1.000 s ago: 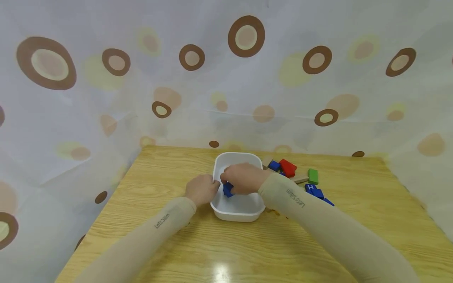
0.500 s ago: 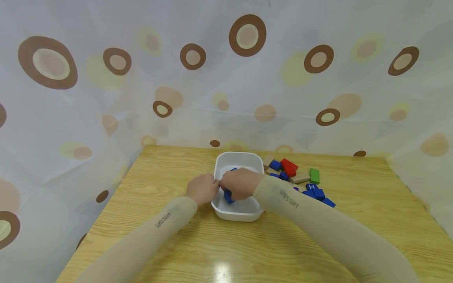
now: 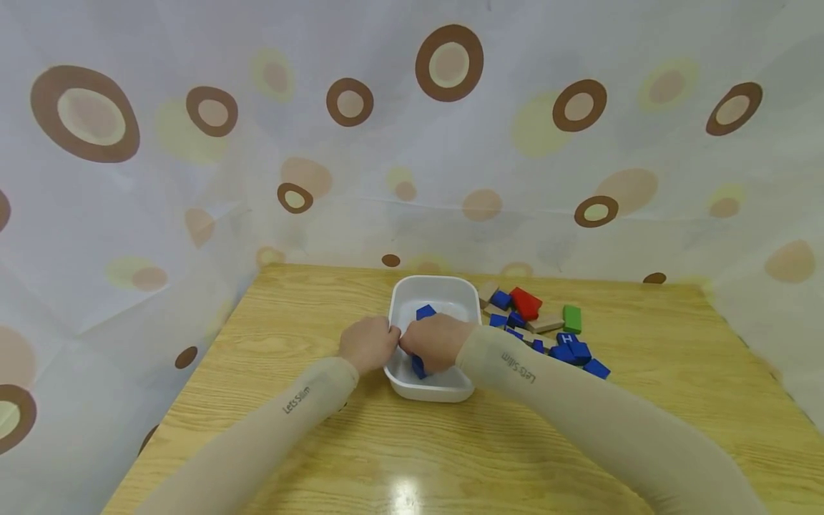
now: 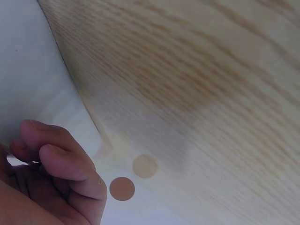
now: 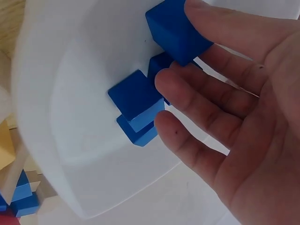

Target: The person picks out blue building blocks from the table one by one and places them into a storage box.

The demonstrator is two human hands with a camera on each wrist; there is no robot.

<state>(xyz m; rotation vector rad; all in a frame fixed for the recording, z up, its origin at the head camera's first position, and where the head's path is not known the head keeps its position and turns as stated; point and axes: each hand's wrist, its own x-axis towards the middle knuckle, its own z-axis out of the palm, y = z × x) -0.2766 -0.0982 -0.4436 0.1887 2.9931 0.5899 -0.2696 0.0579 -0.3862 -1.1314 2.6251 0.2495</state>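
Observation:
A white plastic tub (image 3: pixel 431 394) stands on the wooden table. My left hand (image 3: pixel 367 345) grips its left rim; in the left wrist view the curled fingers (image 4: pixel 65 161) lie against the tub's outer wall. Inside the tub, my right hand (image 3: pixel 439 342) pinches a blue block (image 5: pixel 176 33) between thumb and fingers. Other blue blocks (image 5: pixel 135 98) sit just beneath that hand, partly behind its fingers. From the head, one blue block (image 3: pixel 425 312) shows beyond the right hand and blue (image 3: pixel 418 367) also shows on its near side.
Right of the tub lies a loose pile of blocks: a red block (image 3: pixel 526 303), a green block (image 3: pixel 571 319), plain wooden blocks (image 3: pixel 546 323) and several blue ones (image 3: pixel 580 352), one lettered H. A patterned sheet (image 3: pixel 412 143) hangs behind the table (image 3: pixel 309 300).
My right hand has shifted slightly nearer within the tub, uncovering a blue block toward the tub's far end. The left hand keeps its place on the rim.

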